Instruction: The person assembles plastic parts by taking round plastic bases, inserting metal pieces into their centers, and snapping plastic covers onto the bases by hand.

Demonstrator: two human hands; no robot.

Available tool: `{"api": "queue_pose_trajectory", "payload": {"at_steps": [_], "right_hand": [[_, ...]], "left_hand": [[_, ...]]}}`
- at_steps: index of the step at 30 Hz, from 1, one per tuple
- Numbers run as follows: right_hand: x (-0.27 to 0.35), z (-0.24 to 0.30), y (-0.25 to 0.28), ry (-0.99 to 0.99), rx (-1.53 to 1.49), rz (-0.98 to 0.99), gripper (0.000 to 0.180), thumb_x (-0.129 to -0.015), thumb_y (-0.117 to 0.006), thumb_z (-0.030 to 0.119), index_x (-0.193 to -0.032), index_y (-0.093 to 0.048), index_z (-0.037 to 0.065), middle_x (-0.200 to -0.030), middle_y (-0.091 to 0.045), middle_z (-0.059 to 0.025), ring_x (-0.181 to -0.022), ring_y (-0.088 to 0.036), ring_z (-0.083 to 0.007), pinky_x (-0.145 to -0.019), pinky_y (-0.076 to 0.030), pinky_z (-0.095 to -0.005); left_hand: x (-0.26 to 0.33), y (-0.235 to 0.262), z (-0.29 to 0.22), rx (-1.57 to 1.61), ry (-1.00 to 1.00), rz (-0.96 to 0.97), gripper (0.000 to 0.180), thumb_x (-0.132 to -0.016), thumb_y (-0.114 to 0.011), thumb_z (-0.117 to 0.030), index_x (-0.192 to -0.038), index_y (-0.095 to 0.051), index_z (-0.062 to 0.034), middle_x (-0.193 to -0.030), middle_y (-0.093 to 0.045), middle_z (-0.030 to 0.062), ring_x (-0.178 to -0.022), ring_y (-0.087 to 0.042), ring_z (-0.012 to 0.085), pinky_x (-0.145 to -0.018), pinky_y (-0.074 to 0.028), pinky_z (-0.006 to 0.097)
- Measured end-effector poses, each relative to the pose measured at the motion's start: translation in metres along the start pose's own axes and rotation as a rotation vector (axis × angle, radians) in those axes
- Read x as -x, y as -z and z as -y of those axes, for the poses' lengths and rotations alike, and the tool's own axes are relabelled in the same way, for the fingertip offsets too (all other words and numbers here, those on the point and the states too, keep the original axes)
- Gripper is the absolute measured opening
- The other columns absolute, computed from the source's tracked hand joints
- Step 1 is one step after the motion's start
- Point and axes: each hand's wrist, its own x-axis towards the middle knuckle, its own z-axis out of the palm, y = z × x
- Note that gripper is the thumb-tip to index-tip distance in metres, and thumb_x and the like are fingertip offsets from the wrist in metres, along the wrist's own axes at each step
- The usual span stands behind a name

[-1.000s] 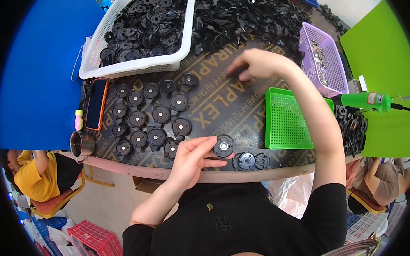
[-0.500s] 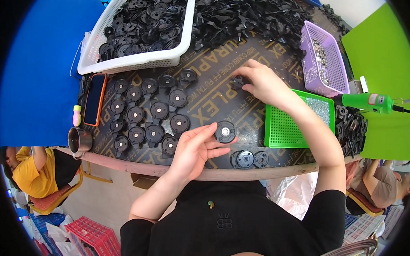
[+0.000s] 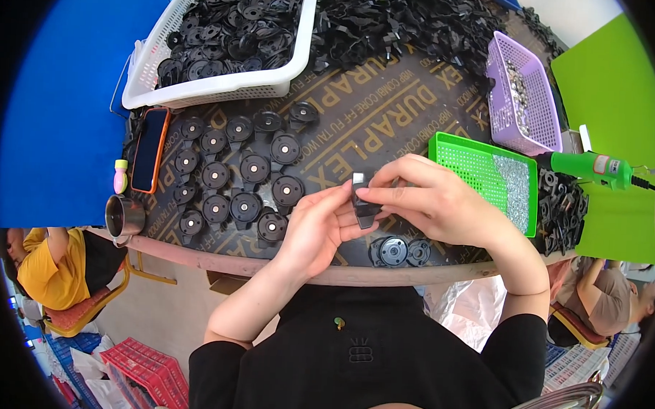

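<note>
Two discs (black) beside both hands

The worktop is a dark brown board with pale lettering and a rounded front edge. A blue panel stands along its left side; a bright green panel stands along its right. Below the front edge, the floor is pale and evenly lit. A red plastic crate rests on it at lower left. A chair with a red seat stands beside it. Lighting is bright and diffuse.
</note>
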Motion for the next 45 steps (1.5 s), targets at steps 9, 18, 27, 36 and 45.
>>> {"api": "queue_pose_trajectory", "payload": {"at_steps": [9, 18, 27, 36, 45], "right_hand": [[0.005, 0.002, -0.002, -0.125, -0.107, -0.062, 0.038, -0.069, -0.065, -0.008, -0.103, -0.066, 0.007, -0.095, -0.057, -0.0067, -0.081, -0.058, -0.0192, -0.068, -0.05, -0.0283], [0.008, -0.001, -0.003, -0.143, -0.137, -0.029, 0.037, -0.068, -0.067, -0.006, -0.103, -0.066, 0.008, -0.096, -0.058, -0.0059, -0.083, -0.059, -0.0183, -0.069, -0.05, -0.0277], [0.039, -0.117, 0.114, -0.751, 0.963, -0.481, 0.029, -0.082, -0.053, 0.008, -0.111, -0.057, 0.005, -0.096, -0.062, -0.0186, -0.088, -0.061, -0.0339, -0.075, -0.048, -0.0433], [0.097, -0.232, 0.129, -1.219, 0.395, 0.068, 0.036, -0.082, -0.049, 0.023, -0.106, -0.061, -0.001, -0.104, -0.059, -0.0277, -0.098, -0.059, -0.0368, -0.084, -0.045, -0.0416], [0.076, -0.189, 0.119, -1.237, 0.902, -0.161, 0.028, -0.084, -0.042, 0.018, -0.093, -0.061, 0.0, -0.096, -0.062, -0.0243, -0.093, -0.061, -0.0387, -0.078, -0.047, -0.0494]], "left_hand": [[0.002, -0.001, -0.003, -0.075, 0.014, -0.009, 0.036, -0.096, -0.039, -0.022, -0.111, -0.053, 0.0067, -0.106, -0.061, 0.0178, -0.098, -0.062, 0.0311, -0.084, -0.052, 0.036], [0.001, 0.001, -0.01, -0.045, 0.091, 0.039, 0.034, -0.093, -0.048, -0.026, -0.107, -0.055, 0.0042, -0.101, -0.063, 0.0152, -0.092, -0.064, 0.0262, -0.08, -0.052, 0.033], [0.0, 0.006, -0.031, -1.289, -0.72, 0.07, 0.021, -0.077, -0.062, -0.003, -0.098, -0.057, -0.0013, -0.093, -0.061, 0.0074, -0.091, -0.061, 0.0189, -0.071, -0.05, 0.028], [-0.032, 0.021, -0.068, -2.162, -0.932, 0.157, 0.019, -0.072, -0.054, -0.001, -0.091, -0.054, -0.0017, -0.093, -0.054, 0.0104, -0.092, -0.057, 0.0262, -0.075, -0.05, 0.033], [-0.015, -0.003, -0.022, -1.902, -0.872, 0.532, 0.032, -0.07, -0.067, -0.01, -0.099, -0.06, 0.0004, -0.099, -0.058, 0.011, -0.095, -0.056, 0.0282, -0.081, -0.047, 0.034]]}}
